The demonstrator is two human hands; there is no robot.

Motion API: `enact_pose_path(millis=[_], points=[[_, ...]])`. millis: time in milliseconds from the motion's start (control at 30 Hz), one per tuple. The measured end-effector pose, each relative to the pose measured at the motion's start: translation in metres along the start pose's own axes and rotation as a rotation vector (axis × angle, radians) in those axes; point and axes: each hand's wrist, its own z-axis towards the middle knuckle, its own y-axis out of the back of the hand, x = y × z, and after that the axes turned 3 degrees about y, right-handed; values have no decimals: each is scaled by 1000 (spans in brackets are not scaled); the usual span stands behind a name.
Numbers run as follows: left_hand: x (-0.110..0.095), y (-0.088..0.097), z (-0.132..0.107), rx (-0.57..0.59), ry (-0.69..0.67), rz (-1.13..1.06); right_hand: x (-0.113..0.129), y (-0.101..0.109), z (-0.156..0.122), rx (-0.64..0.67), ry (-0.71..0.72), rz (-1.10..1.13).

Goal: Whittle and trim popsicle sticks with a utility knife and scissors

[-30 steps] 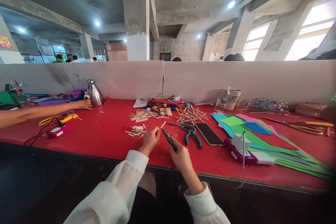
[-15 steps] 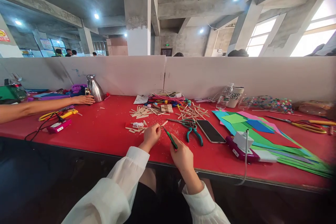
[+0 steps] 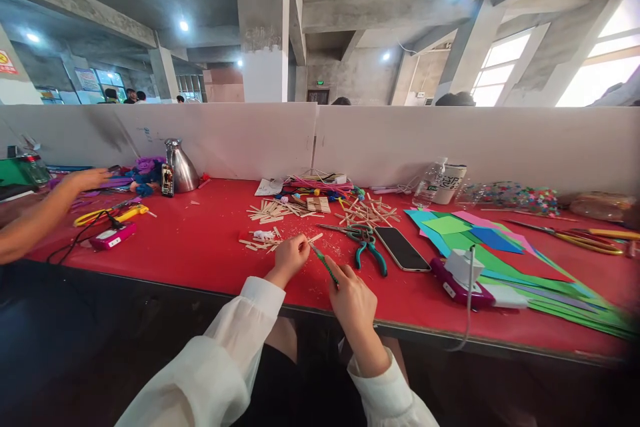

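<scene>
My left hand [image 3: 290,257] is closed, pinching a small wooden stick [image 3: 313,239] against the red table [image 3: 200,247]. A green utility knife [image 3: 324,263] is gripped in my right hand [image 3: 353,297], its blade tip pointing up-left and touching the stick beside my left fingers. Loose cut wooden sticks [image 3: 273,211] lie scattered just beyond both hands. Both my sleeves are white.
Teal pliers [image 3: 369,250], scissors and a black phone [image 3: 401,249] lie right of my hands. A purple glue gun [image 3: 460,280] and coloured paper sheets [image 3: 500,253] are further right. At far left, another person's arm [image 3: 45,210] reaches over purple items, near a metal jug [image 3: 181,165]. White partition behind.
The other person's hand at the left drew back from beside the metal jug toward the far left. My hands stayed put, with the knife tip closing on the stick.
</scene>
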Motion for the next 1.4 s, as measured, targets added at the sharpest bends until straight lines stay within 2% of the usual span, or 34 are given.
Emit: enact_pose_path(millis=[200,433,600,800,967,1200,1400], points=[[0,0,0,8,-5,-20,-11,-3,3,-18,7,2],[3,0,0,-14,11,-57,-20,-6,6,-49,77,30],[7,0,1,-41,15,-97,-28,-9,12,-93,66,83],[9,-3,3,-48,-2,-151,-28,-11,15,-103,123,130],[12,3,9,-17,-23,-182,-28,-13,19,-120,157,147],[23,7,9,22,-12,-217,-24,-17,28,-91,120,215],[23,8,5,16,-4,-254,-26,-15,25,-80,14,324]])
